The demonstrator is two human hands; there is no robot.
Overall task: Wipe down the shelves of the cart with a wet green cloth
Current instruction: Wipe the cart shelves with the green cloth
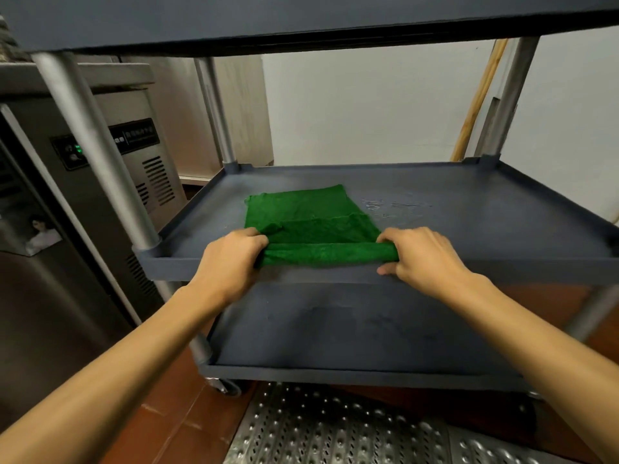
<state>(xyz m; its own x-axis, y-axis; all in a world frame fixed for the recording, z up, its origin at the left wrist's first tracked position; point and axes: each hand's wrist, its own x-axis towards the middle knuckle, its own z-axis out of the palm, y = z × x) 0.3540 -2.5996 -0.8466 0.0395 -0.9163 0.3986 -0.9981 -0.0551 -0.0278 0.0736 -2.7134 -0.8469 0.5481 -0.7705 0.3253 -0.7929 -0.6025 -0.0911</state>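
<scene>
left hand (231, 259) grips green cloth (301, 209) rolled edge at 9 o'clock, right hand (422, 256) at 3 o'clock, cloth on middle shelf (469, 222)

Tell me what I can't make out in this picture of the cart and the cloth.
Head view only:
- Top shelf: upper face unseen, viewed from below and cut by the top edge.
- Left hand, right hand: tips of the fingers, curled into the green cloth.
- Bottom shelf: far part, behind the middle shelf rim.
- Appliance panel: lettering too small.
</scene>
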